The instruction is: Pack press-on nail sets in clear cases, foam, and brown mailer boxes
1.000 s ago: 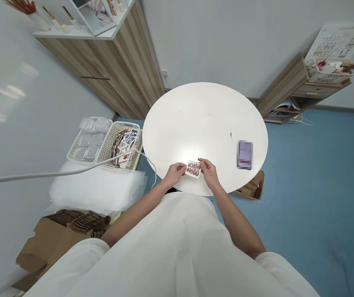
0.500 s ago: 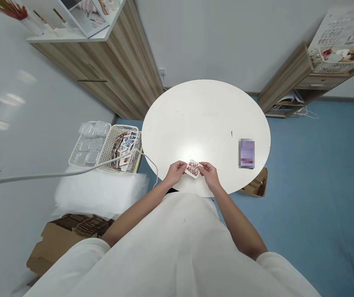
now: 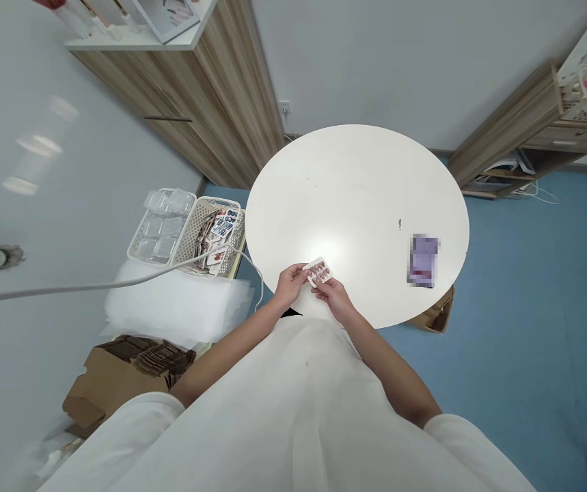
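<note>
A small white card of press-on nails (image 3: pixel 318 269), in reddish-brown tones, is held over the near edge of the white oval table (image 3: pixel 344 178). My left hand (image 3: pixel 290 285) pinches its left side between thumb and fingers. From the lower right, my right hand (image 3: pixel 334 296) grips the card's bottom edge, its fingers partly under the card. To the right on the table lies a purple, pixelated rectangular object (image 3: pixel 423 261); what it is cannot be made out.
Left of the table stand a basket of nail cards (image 3: pixel 216 236) and a basket of clear plastic boxes (image 3: pixel 162 225). A white cable (image 3: pixel 170 270) crosses in front of them. Nearer are translucent sheets (image 3: pixel 180 304) and a cardboard box (image 3: pixel 113 383). Another cardboard box (image 3: pixel 437 314) sits under the table's right side.
My right hand has shifted from the card's right side to its lower edge, and the card is turned a little. The view has swung slightly left.
</note>
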### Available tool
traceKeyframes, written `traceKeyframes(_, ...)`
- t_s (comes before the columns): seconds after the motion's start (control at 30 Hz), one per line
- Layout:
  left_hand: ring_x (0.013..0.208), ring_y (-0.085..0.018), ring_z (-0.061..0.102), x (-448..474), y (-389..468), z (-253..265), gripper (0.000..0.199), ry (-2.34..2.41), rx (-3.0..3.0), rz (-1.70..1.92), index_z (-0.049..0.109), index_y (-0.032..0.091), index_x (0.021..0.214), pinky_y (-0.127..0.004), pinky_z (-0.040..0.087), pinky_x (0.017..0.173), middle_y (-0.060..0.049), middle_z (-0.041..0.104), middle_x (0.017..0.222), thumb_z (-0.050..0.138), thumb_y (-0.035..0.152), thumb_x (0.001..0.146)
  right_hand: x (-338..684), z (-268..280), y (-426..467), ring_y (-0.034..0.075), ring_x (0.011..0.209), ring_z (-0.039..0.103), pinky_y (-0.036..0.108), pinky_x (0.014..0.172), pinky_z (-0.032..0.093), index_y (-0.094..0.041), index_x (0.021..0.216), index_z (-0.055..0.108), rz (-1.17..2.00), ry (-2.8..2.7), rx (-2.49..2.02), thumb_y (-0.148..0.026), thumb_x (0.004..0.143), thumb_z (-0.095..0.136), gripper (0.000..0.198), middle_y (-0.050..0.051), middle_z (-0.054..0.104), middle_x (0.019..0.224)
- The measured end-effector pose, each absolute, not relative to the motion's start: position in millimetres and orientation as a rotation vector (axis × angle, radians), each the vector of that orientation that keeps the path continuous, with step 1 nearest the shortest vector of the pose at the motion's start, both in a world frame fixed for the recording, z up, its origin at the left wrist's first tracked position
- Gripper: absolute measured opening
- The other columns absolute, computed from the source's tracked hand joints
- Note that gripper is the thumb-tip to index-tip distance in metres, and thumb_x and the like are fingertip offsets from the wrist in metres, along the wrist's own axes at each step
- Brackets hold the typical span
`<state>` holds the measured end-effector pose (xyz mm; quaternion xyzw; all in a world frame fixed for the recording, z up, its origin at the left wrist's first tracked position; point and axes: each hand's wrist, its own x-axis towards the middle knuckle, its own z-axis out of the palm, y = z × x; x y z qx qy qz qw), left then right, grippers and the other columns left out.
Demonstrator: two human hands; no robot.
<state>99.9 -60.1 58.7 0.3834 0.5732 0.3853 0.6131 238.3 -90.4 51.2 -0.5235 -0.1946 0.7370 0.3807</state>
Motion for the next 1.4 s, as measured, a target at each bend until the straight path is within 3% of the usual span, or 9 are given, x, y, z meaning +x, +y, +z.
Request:
traceKeyframes(0.2,0.076,-0.014,0.060,87,-56,52,0.033,1.321,0.897,0.883,0.061,0.015,0.098,-0.032,0.048,0.075,-0.005,0.065,0.082,0.063,0.034,0.071,255,47,-84,0.017,0.087,0.059,0.034,0.076,0.047,-0.024,0.108,0.047,1.583,-0.862,-1.450,-0.037,0.065,0.065,0.049,0.007,0.054,0.114)
traceKeyframes(0.4,0.076,-0.014,0.058,77,-49,52,0.035,1.277,0.943,0.787,0.062,0.016,0.102,-0.031,0.048,0.074,-0.004,0.063,0.083,0.061,0.036,0.073,263,60,-71,0.024,0.117,0.046,0.040,0.087,0.045,-0.029,0.121,0.043,1.369,-1.672,-1.300,-0.025,0.068,0.064,0.057,0.006,0.030,0.142)
traceKeyframes(0.6,0.074,-0.012,0.056,56,-39,50,0.042,1.329,1.057,0.765,0.055,0.015,0.112,-0.028,0.046,0.071,-0.004,0.060,0.084,0.055,0.039,0.077,235,55,-61,0.022,0.122,0.042,0.039,0.091,0.044,-0.025,0.119,0.045,1.120,-1.870,-1.384,-0.020,0.075,0.056,0.047,0.007,0.040,0.136)
traceKeyframes(0.8,0.082,-0.014,0.055,13,-33,55,0.071,1.370,1.573,0.626,0.040,0.024,0.129,-0.031,0.044,0.078,-0.006,0.053,0.105,0.068,0.036,0.066,202,52,-44,0.023,0.118,0.045,0.039,0.094,0.040,-0.024,0.123,0.042,1.047,-1.862,-1.536,-0.030,0.074,0.060,0.052,0.009,0.042,0.135)
traceKeyframes(1.03,0.085,-0.018,0.055,-31,-22,26,0.049,1.402,1.788,0.531,0.043,0.020,0.127,-0.033,0.045,0.079,-0.007,0.053,0.101,0.052,0.028,0.080,152,33,-26,0.025,0.108,0.050,0.041,0.088,0.041,-0.022,0.127,0.037,1.015,-1.993,-1.712,-0.035,0.074,0.061,0.060,0.008,0.047,0.130)
traceKeyframes(1.2,0.098,-0.023,0.050,-49,-13,-1,0.046,1.520,1.883,0.478,0.047,0.017,0.124,-0.036,0.041,0.084,-0.009,0.055,0.102,0.052,0.027,0.080,123,14,-10,0.027,0.110,0.046,0.041,0.088,0.038,-0.019,0.119,0.045,0.880,-2.182,-1.765,-0.038,0.075,0.060,0.049,0.010,0.046,0.131)
traceKeyframes(1.4,0.098,-0.025,0.047,-53,-3,-8,0.045,1.651,1.933,0.379,0.046,0.018,0.124,-0.036,0.038,0.083,-0.010,0.055,0.104,0.051,0.024,0.080,105,0,0,0.029,0.116,0.038,0.043,0.092,0.031,-0.019,0.118,0.047,0.760,-2.247,-1.844,-0.037,0.079,0.055,0.044,0.010,0.041,0.135)
